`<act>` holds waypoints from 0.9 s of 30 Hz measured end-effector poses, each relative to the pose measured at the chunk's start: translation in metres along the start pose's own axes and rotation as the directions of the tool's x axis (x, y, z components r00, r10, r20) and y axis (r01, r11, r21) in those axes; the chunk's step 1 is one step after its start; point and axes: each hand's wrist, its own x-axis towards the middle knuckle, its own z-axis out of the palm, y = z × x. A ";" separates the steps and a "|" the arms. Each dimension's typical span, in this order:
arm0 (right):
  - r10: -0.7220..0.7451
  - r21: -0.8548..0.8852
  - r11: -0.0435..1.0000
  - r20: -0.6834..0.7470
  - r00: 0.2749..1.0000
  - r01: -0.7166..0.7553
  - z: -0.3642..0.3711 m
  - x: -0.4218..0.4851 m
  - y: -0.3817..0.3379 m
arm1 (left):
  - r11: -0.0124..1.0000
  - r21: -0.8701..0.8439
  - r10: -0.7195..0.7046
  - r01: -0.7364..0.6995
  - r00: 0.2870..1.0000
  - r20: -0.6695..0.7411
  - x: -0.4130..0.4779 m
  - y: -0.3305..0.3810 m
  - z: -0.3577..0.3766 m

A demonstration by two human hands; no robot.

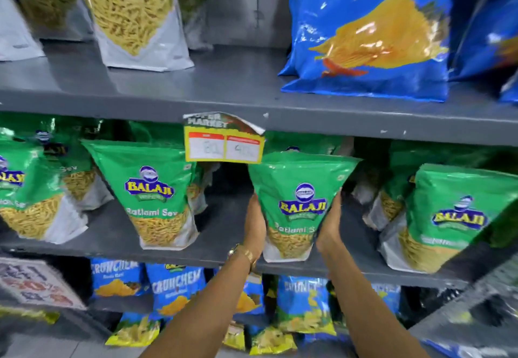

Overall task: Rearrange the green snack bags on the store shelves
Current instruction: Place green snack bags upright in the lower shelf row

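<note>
A green snack bag [300,186] stands upright at the front of the middle shelf [221,234]. My left hand [253,226] presses its left side and my right hand [330,223] presses its right side, so both hold it between them. Another green snack bag [154,189] stands to its left with a gap between them. More green bags stand at the far left [25,189] and at the right [454,214], with others behind them in shadow.
A yellow price tag [224,144] hangs from the upper shelf edge just above the held bag. Large blue snack bags [372,29] and a clear-fronted bag of sev [131,15] sit on the upper shelf. Smaller blue bags [173,287] fill the lower shelf.
</note>
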 end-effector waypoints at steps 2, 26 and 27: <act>0.078 -0.062 0.995 0.072 0.994 -0.073 -0.001 0.009 0.008 | 0.999 -0.044 -0.003 0.002 1.000 -0.020 0.001 -0.003 0.006; 0.064 -0.284 0.957 0.010 0.998 -0.058 -0.007 -0.005 0.042 | 0.996 0.029 -0.079 0.081 0.995 -0.064 0.018 0.004 -0.008; 0.049 -0.282 0.958 0.005 0.999 -0.046 -0.006 -0.007 0.041 | 0.997 -0.005 -0.074 0.074 0.994 -0.077 0.019 0.004 -0.008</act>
